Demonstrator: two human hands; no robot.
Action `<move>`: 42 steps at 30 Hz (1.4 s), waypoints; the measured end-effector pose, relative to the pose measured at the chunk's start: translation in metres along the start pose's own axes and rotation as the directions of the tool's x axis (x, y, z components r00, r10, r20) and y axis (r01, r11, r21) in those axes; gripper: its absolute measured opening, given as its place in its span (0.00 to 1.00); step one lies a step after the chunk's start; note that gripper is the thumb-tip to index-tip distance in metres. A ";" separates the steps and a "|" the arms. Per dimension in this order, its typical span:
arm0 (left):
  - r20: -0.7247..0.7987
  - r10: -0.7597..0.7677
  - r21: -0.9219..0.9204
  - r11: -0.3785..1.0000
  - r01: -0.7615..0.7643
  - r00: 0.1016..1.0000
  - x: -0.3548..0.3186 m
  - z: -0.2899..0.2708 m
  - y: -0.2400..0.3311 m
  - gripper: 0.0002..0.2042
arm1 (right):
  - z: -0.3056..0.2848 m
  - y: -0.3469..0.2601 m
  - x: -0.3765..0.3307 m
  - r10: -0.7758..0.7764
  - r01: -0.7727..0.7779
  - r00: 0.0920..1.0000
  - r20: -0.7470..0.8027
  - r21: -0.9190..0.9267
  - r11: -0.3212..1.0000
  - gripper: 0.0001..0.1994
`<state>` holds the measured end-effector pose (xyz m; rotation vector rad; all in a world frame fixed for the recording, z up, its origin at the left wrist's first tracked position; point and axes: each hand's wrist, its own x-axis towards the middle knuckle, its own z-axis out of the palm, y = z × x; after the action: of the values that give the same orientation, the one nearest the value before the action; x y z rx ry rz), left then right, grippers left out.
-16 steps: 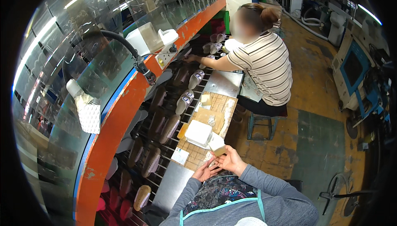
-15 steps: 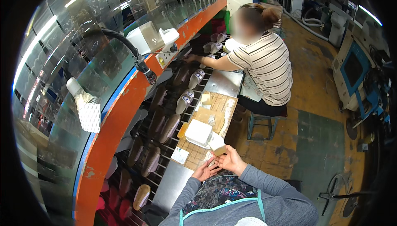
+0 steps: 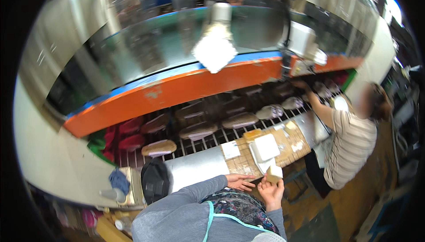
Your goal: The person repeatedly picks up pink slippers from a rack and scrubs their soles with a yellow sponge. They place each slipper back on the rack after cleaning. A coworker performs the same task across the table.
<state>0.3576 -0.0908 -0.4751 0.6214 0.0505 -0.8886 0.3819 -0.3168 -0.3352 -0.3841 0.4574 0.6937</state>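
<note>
You've got long orange beam with scuffed paint slanting across middle of frame, white-tipped fixture hanging above, kinda blurry. Black hose and white boxy unit up in your upper right. Co-worker in striped top on your right side, arm reaching under beam. Lower left you've got black bag-like thing, crumpled blue cloth near it, grey cone just below cloth. Pale panel far left. Yellowish floor lower right.

The right hand holds a beige block in its fingers near the left hand.
</note>
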 end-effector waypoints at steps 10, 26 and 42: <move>0.016 -0.010 -0.015 1.000 0.010 1.000 0.011 -0.007 -0.004 0.26 | 0.000 -0.005 0.000 0.043 -0.043 0.999 0.007 -0.029 0.999 0.25; 0.016 -0.009 -0.045 0.999 0.010 1.000 0.006 0.009 0.002 0.26 | -0.002 -0.003 -0.006 0.012 -0.011 0.999 0.041 -0.024 1.000 0.25; -0.019 0.000 -0.015 1.000 -0.001 1.000 0.003 0.019 0.008 0.28 | 0.004 -0.003 -0.009 -0.053 0.055 0.998 0.045 -0.041 0.998 0.26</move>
<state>0.3620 -0.0992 -0.4565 0.6158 0.0746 -0.8809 0.3786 -0.3216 -0.3261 -0.4188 0.3903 0.6584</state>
